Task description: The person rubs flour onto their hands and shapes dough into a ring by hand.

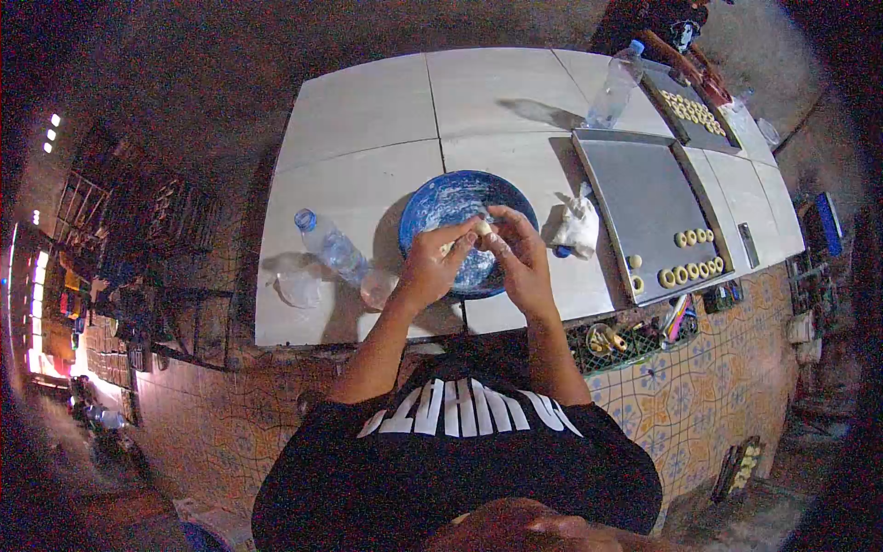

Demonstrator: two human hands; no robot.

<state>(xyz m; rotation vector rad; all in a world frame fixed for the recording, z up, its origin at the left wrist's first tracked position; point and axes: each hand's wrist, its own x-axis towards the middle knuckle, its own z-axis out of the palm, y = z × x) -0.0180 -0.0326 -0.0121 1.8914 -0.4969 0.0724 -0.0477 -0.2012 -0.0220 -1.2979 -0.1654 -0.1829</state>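
Note:
Over a blue bowl (425, 207) with floury white smears inside, my left hand (432, 267) and my right hand (522, 262) meet at the fingertips. A small pale piece of dough (483, 228) is pinched between them. More pale dough (447, 247) shows in the curled fingers of my left hand. To the right lies a metal baking tray (635, 184). Ring-shaped dough pieces (692, 273) sit in rows along its near end. Between bowl and tray stands a tied white bag (578, 225).
Left of the bowl are a tilted plastic bottle (331, 247) and clear containers (299, 287). An upright bottle (616, 87) stands at the back right. There, another person's hands (713, 83) are at a second tray (658, 78) of dough rings. A crate (635, 348) sits below the table's near edge.

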